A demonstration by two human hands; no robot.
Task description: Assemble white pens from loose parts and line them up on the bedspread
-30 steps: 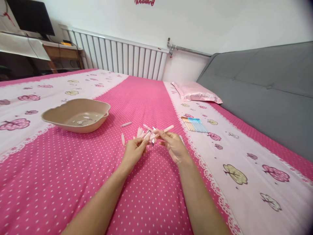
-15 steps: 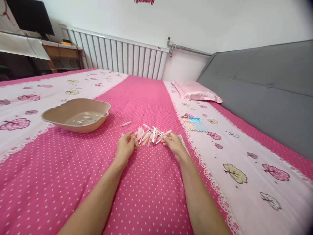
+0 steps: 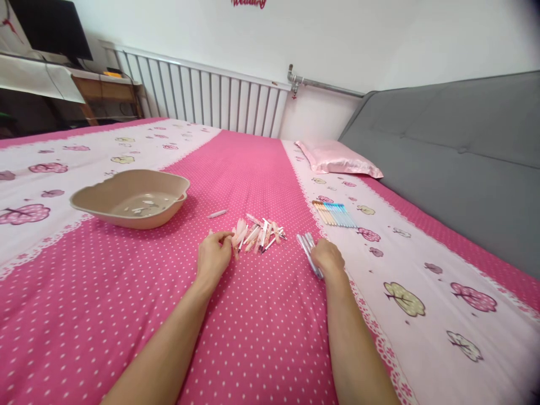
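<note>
A loose pile of pens and slim pink and white pen pieces (image 3: 259,233) lies on the pink dotted bedspread. My left hand (image 3: 214,253) rests at the pile's left edge, fingers loosely bent and apart, fingertips touching the nearest pink pieces. To the right of the pile, several pale pens (image 3: 307,247) lie side by side. My right hand (image 3: 329,257) is closed at their right side, on a pale pen mostly hidden by the fingers. One single pale pen (image 3: 217,214) lies alone behind my left hand.
A beige basin (image 3: 126,216) with small white bits inside stands at left. A row of brown and blue pens (image 3: 334,214) lies farther right. Beyond are a pink pillow (image 3: 337,158), a grey headboard (image 3: 447,129), a white radiator (image 3: 202,93) and a desk with a monitor (image 3: 50,28).
My right hand has moved right and toward me, from the pile to the pale pens, taking a pale pink pen along. My left hand has barely shifted at the pile.
</note>
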